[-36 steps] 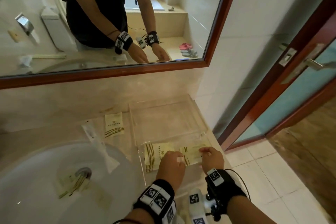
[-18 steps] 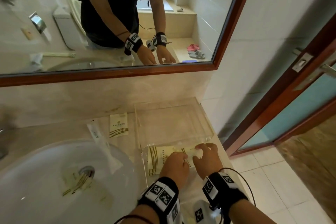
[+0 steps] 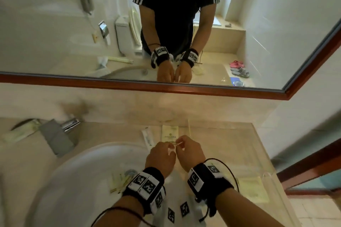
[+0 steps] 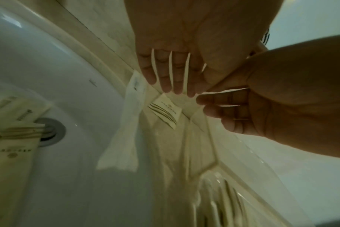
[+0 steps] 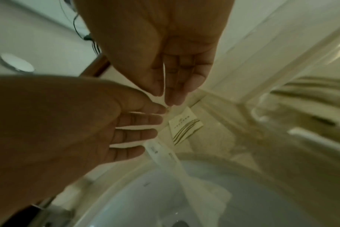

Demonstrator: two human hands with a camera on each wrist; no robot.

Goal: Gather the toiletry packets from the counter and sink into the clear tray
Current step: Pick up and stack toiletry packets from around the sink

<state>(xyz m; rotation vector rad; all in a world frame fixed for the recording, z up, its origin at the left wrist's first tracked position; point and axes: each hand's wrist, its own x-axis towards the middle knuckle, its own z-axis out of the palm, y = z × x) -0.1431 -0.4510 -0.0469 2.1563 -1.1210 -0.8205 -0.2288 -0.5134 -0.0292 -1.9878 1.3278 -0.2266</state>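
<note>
At the far left of the counter [image 3: 230,140] a long packet [image 3: 20,132] lies beside the grey tap [image 3: 59,134]. Next comes the white sink [image 3: 55,180], and in its bowl, at the drain [image 4: 50,132], rest some beige packets [image 4: 12,138] with dark stripes. A long white packet [image 4: 126,122] lies across the rim of the sink, one end on the counter and the other end hanging into the bowl. Just to the right of it, flat on the counter near the back wall, is a small beige packet [image 3: 169,133] with stripes (its print is too small to read). The left hand [image 3: 160,156] and the right hand [image 3: 190,153] are held close together above the near end of this packet; both hands have straight fingers lying side by side, not curled, and they hold nothing. In the wrist views the small beige packet lies just beyond the fingertips [image 4: 177,90], and I cannot tell if any finger touches it. To the right stands the clear tray [image 3: 265,175], on the counter near the corner, and inside it lie beige packets [image 3: 252,188]. Above all this the mirror [image 3: 55,24] shows the same two hands.
</note>
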